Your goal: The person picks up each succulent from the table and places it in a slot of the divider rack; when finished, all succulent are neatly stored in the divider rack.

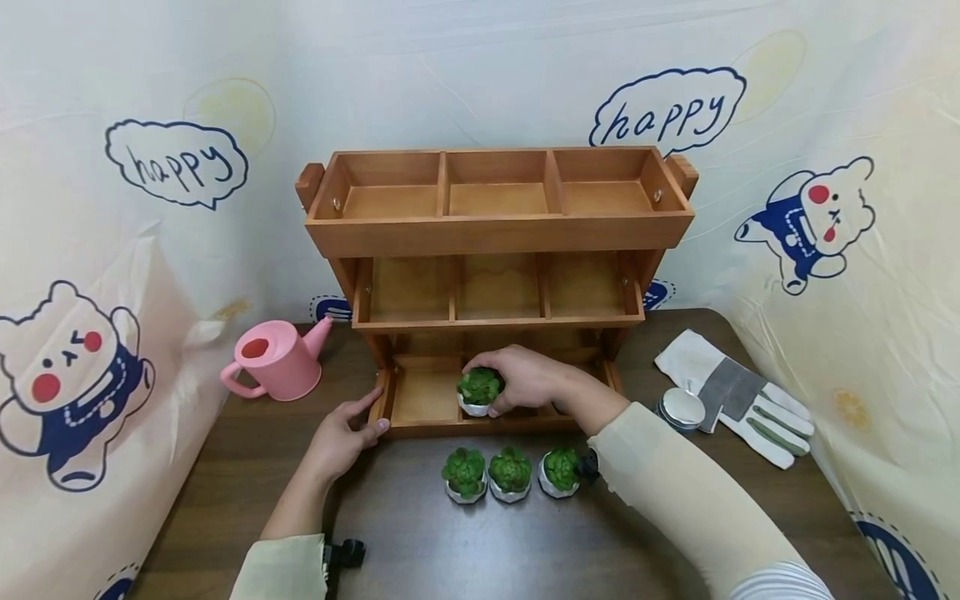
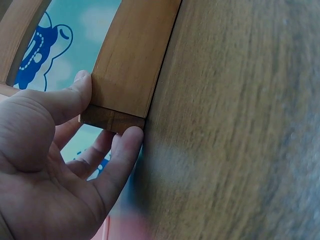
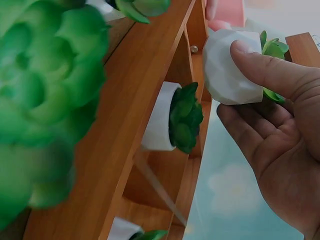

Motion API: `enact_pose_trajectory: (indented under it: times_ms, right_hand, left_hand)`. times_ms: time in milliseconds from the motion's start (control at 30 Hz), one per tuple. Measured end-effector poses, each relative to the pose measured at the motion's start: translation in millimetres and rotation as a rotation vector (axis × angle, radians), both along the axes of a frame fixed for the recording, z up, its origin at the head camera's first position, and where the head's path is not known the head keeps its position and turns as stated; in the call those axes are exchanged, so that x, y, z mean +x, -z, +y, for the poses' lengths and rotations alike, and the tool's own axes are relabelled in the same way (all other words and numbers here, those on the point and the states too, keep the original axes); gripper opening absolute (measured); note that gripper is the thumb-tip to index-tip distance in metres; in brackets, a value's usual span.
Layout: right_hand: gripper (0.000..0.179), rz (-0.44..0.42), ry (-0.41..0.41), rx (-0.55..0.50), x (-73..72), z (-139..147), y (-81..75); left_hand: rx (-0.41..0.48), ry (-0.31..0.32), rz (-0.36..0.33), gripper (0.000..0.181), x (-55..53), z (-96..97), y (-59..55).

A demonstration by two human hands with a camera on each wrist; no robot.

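Observation:
A three-tier wooden planter shelf (image 1: 498,236) stands at the back of the table. My left hand (image 1: 341,437) grips the front left corner of its bottom tier, with thumb and fingers on either side of the wooden end (image 2: 112,119) in the left wrist view. Over the bottom tier, my right hand (image 1: 528,377) pinches a small succulent (image 1: 478,387) by its white faceted pot (image 3: 227,67). Two more potted succulents show inside the tier in the right wrist view, one mid-frame (image 3: 160,117) and one at the lower edge (image 3: 122,229); the right hand and arm hide them in the head view.
Three potted succulents (image 1: 510,473) stand in a row on the table before the shelf. To the left is a pink watering can (image 1: 279,358). A round metal tin (image 1: 682,408) and grey-white gloves (image 1: 738,392) lie at the right. A printed cloth hangs behind.

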State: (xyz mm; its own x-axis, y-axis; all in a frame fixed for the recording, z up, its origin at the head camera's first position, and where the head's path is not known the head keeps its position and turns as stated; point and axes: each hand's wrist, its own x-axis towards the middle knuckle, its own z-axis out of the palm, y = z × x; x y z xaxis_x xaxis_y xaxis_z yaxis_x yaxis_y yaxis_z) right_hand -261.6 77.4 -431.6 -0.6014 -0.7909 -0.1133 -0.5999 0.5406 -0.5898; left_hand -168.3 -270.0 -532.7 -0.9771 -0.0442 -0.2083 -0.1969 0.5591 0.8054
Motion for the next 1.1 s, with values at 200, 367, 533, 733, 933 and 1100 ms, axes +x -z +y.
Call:
enact_pose_trajectory:
  times_ms: [200,367,533,733,933,1100]
  right_hand:
    - [0.068,0.015,-0.019,0.023,-4.6,-15,0.0]
    - [0.068,0.036,-0.037,0.040,-8.6,-29,1.2]
    - [0.070,0.045,-0.041,0.048,-11.2,-43,3.1]
    - [0.072,0.027,-0.040,0.068,-14.7,-59,8.8]
    - [0.072,-0.013,-0.029,0.067,-19.1,-66,18.5]
    - [0.071,-0.041,-0.032,0.055,-21.5,-72,26.1]
  left_hand:
    - [0.001,0.002,0.001,0.068,-0.1,-0.7,1.3]
    - [-0.003,-0.004,-0.011,0.069,-0.8,-0.9,0.0]
    - [-0.012,-0.007,-0.025,0.069,-1.2,-0.2,-1.6]
    - [-0.022,-0.006,-0.028,0.069,-1.0,0.1,-1.9]
    - [-0.025,0.002,-0.023,0.070,-0.9,-0.1,-1.7]
    - [-0.029,0.002,-0.008,0.069,-1.1,0.1,-1.6]
